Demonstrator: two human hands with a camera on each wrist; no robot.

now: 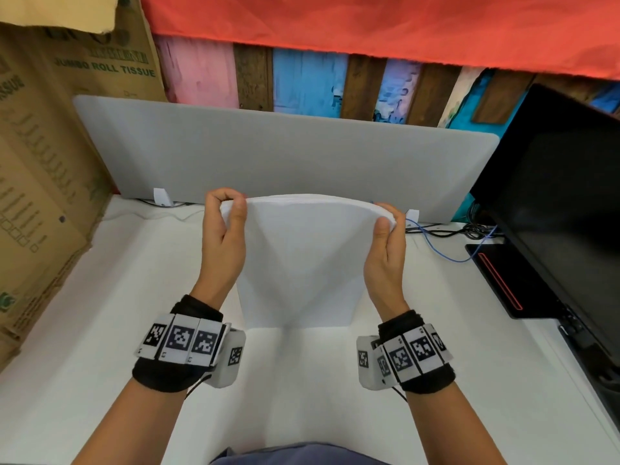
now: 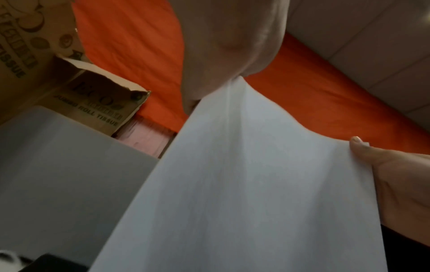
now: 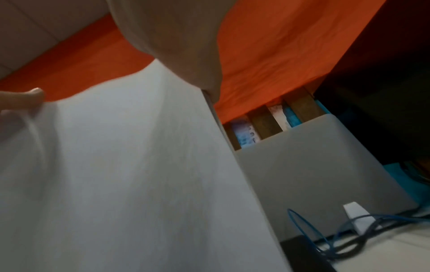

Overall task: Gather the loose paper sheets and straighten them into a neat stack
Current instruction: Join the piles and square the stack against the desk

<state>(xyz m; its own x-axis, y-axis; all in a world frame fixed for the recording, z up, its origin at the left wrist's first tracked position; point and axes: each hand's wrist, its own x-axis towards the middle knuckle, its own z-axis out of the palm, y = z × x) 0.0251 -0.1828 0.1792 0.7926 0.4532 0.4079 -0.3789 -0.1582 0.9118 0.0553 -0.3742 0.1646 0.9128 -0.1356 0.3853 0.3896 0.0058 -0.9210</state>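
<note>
A stack of white paper sheets (image 1: 302,260) stands upright on the white desk (image 1: 100,330), its lower edge resting on the surface and its top edge bowed. My left hand (image 1: 224,223) pinches the top left corner, thumb in front and fingers curled behind. My right hand (image 1: 385,236) pinches the top right corner the same way. In the left wrist view the paper (image 2: 244,184) fills the middle below my thumb, with the other hand's thumb at its far edge. In the right wrist view the sheets (image 3: 116,165) show several layered edges along their right side.
A grey divider panel (image 1: 268,156) stands behind the paper. Cardboard boxes (image 1: 40,162) rise at the left. A black monitor (image 1: 563,203) and its base (image 1: 500,280) stand at the right, with blue and black cables (image 1: 446,236) at the back right.
</note>
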